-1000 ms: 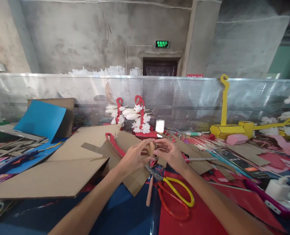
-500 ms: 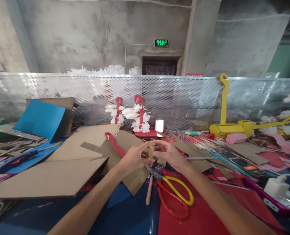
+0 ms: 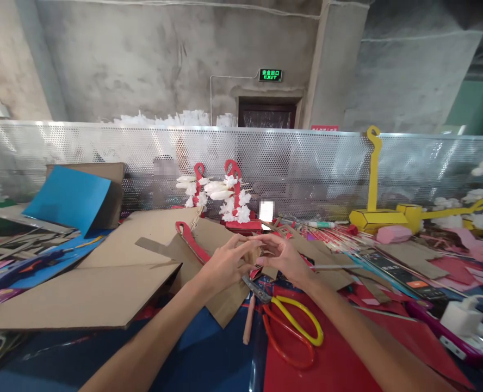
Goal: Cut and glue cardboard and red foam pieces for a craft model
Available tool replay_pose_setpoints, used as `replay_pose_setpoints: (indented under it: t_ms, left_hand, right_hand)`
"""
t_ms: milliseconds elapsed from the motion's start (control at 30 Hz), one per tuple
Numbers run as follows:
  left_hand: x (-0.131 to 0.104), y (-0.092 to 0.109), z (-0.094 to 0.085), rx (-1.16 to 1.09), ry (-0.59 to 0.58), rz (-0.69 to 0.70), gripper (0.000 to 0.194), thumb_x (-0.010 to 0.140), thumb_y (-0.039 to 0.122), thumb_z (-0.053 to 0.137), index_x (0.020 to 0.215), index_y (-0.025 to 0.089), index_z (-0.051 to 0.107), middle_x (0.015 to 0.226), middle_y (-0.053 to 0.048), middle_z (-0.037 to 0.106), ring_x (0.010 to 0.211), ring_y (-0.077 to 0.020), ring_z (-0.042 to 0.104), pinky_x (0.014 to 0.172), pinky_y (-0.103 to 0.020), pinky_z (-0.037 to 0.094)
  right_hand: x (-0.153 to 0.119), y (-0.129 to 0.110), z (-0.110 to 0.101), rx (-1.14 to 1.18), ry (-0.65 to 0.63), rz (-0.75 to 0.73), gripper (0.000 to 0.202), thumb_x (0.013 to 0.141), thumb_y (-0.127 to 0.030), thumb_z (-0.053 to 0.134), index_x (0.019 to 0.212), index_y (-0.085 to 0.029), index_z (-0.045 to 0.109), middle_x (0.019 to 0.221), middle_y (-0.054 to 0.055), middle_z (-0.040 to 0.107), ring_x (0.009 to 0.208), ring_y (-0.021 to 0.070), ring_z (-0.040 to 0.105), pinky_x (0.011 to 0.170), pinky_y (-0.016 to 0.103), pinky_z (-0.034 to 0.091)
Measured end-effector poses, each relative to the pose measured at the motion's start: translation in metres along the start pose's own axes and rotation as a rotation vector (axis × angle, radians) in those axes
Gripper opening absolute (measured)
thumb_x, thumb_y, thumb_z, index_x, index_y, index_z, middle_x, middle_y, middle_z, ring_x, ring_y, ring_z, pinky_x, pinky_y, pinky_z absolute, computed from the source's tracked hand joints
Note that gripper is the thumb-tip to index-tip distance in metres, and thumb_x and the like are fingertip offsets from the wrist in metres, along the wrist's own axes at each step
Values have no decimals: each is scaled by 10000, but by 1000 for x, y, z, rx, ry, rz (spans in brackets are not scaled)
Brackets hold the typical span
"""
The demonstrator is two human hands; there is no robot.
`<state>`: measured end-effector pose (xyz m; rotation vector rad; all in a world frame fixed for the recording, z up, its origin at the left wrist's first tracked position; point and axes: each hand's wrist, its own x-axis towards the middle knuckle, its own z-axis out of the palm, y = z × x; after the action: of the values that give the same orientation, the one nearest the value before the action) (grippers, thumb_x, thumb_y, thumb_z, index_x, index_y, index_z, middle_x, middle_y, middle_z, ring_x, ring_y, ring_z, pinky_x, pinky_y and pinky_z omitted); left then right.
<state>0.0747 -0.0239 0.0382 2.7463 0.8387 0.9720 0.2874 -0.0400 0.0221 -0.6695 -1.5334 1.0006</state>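
Observation:
My left hand (image 3: pixel 228 265) and my right hand (image 3: pixel 283 258) meet at the middle of the table, fingers curved round a small tan piece (image 3: pixel 253 253) that looks like cardboard. The fingers hide much of it. Just below them lie scissors (image 3: pixel 292 321) with one yellow and one red handle loop, blades pointing up towards my left hand. A short wooden stick (image 3: pixel 248 320) rests left of the scissors. Beside my left hand, a curved red strip (image 3: pixel 190 242) lies on brown cardboard.
Large cardboard sheets (image 3: pixel 82 294) and a blue sheet (image 3: pixel 68 198) are at left. Red hooked stands with white flowers (image 3: pixel 238 190) stand behind my hands. At right are a yellow model (image 3: pixel 378 219), a phone (image 3: pixel 402 275) and a power strip (image 3: pixel 449 340) with a white plug.
The fingers of my left hand have shifted slightly around the small piece, and my right fingers have curled a little more. The view has moved very slightly.

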Motion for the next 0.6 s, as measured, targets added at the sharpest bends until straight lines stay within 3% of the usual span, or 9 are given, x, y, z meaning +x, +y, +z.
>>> replay_pose_setpoints:
  t_ms: [300, 433, 600]
  left_hand:
    - [-4, 5, -3, 134, -38, -2, 517, 962, 251, 597, 1447, 413, 517, 1372, -71, 570, 1134, -295, 665, 870, -434, 590]
    - [-4, 6, -1, 4, 51, -63, 658, 899, 284, 712, 1487, 373, 432, 1394, -73, 612, 1117, -289, 697, 958, -476, 563]
    - [-1, 12, -5, -333, 117, -18, 711, 792, 413, 842, 1402, 303, 494, 1346, -86, 666, 1158, -284, 687, 1038, -459, 530]
  right_hand:
    - [1, -1, -7, -95, -22, -36, 492, 653, -319, 920, 1121, -249, 786, 1153, 67, 768, 987, 247, 715, 889, 405, 593]
    - [1, 0, -15, -71, -30, -53, 512, 667, -306, 924, 1159, -278, 787, 1204, 62, 765, 1043, 261, 726, 915, 412, 597]
    - [0, -2, -24, 27, -55, -66, 561, 632, -366, 943, 1167, -292, 790, 1281, 73, 739, 1181, 283, 689, 1030, 443, 544]
